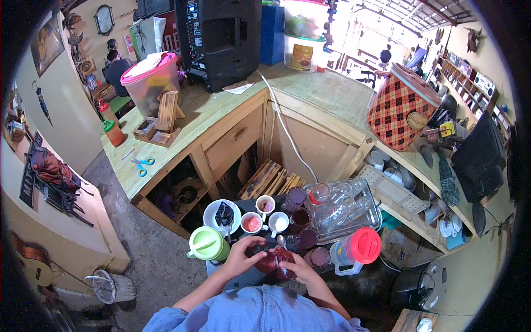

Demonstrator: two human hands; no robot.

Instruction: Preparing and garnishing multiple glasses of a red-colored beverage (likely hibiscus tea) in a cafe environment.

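Observation:
My right hand [298, 269] grips a dark red glass [284, 256] low in front of my shirt. Just left of it, my left hand [243, 259] is curved with thumb and fingers apart, by the glass; whether it touches it I cannot tell. A metal spoon [281, 242] lies beyond the glass. Farther off stand a white cup with pink contents [251, 223], a white cup with brownish residue [265, 205] and another white cup [278, 222]. Several purple-dark glasses stand to the right, among them one glass [307, 238] and a nearer pinkish glass [319, 257].
A green lidded pitcher [210, 243] and a white bowl [235, 212] holding a black plastic bag stand left. To the right are a red-lidded clear pitcher [355, 250] and a tray [378, 216] of clear glasses. A wooden counter [221, 113] carries scissors [143, 166] and a speaker [221, 41].

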